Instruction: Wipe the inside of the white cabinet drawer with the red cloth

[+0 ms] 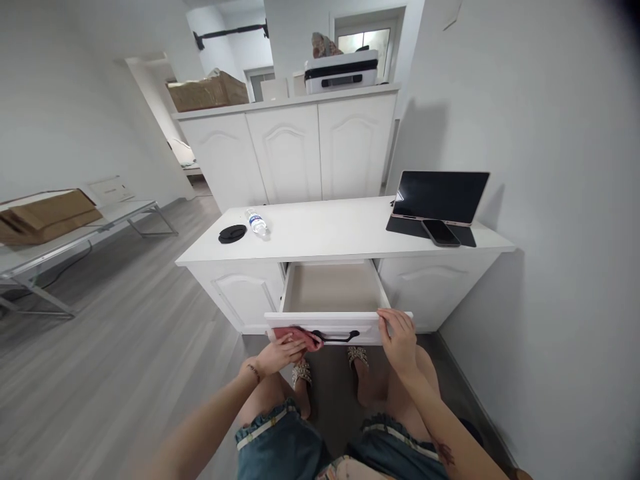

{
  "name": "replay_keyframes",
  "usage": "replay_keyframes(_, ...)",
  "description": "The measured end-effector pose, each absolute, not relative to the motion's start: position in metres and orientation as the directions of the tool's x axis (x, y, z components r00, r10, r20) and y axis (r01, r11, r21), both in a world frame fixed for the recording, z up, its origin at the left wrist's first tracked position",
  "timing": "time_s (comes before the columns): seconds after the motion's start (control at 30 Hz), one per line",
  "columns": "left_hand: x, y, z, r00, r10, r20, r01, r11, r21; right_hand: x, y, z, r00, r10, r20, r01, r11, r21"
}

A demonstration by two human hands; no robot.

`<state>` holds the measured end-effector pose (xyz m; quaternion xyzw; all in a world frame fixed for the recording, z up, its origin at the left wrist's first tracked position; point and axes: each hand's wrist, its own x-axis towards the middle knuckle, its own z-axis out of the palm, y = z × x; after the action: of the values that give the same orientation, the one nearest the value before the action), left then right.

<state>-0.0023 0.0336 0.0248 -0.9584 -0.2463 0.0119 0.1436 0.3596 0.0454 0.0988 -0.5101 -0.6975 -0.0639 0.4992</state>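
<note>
A white drawer (330, 288) is pulled out from the cabinet, and its bare inside shows. My left hand (281, 353) presses a pinkish-red cloth (310, 339) against the left part of the drawer front, beside the black handle (336, 336). Its fingers lie over the cloth. My right hand (399, 337) grips the top edge of the drawer front near its right end, fingertips over the rim and thumb toward the inside.
On the white cabinet top (320, 230) are a water bottle (257, 223), a black round item (233, 233), a tablet (440, 195) on a stand and a phone (441, 233). A wall (550, 200) rises at the right. My knees are close below the drawer.
</note>
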Motion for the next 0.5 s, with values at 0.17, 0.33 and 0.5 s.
replay_keyframes(0.17,-0.031,0.023,0.040,0.776,0.617,0.130,0.624,-0.722,-0.298,0.360,0.046,0.098,0.010,0.656,0.755,0.782,0.466,-0.414)
replay_keyframes(0.33,-0.030,0.021,0.057,0.757,0.601,0.255,0.652,-0.672,-0.351,0.359,0.046,0.097,0.025,0.656,0.754,0.784,0.455,-0.422)
replay_keyframes(0.5,-0.002,0.016,0.069,0.721,0.641,0.263,0.691,-0.641,-0.335,0.360,0.046,0.097,0.025,0.660,0.751,0.784,0.453,-0.425)
